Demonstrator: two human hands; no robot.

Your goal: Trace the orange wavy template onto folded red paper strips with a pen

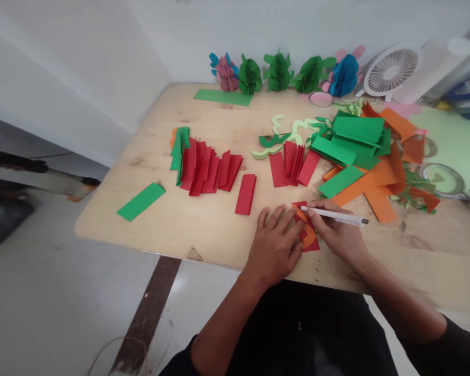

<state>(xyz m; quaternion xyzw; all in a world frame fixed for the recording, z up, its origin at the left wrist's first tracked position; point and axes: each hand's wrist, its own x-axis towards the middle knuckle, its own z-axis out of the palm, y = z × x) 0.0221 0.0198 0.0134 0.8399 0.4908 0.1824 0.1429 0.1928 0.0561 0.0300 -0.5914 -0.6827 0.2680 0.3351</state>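
My right hand (339, 230) grips a white pen (337, 214), its tip at the top of an orange curved paper shape (309, 237). That shape lies on a folded red paper strip (313, 246) near the table's front edge. With fingers spread flat, my left hand (276, 240) presses on the red strip and the orange shape, covering part of both. One folded red strip (245, 195) lies alone to the left of my left hand. Behind my hands stands a small group of folded red strips (293, 164).
A row of folded red papers (209, 169) stands at left, beside green ones (180, 151). Green folded papers (352, 138) and orange strips (379, 185) pile up at right, near tape rolls (460, 180). Paper figures (279, 73) and a white fan (392, 72) line the wall.
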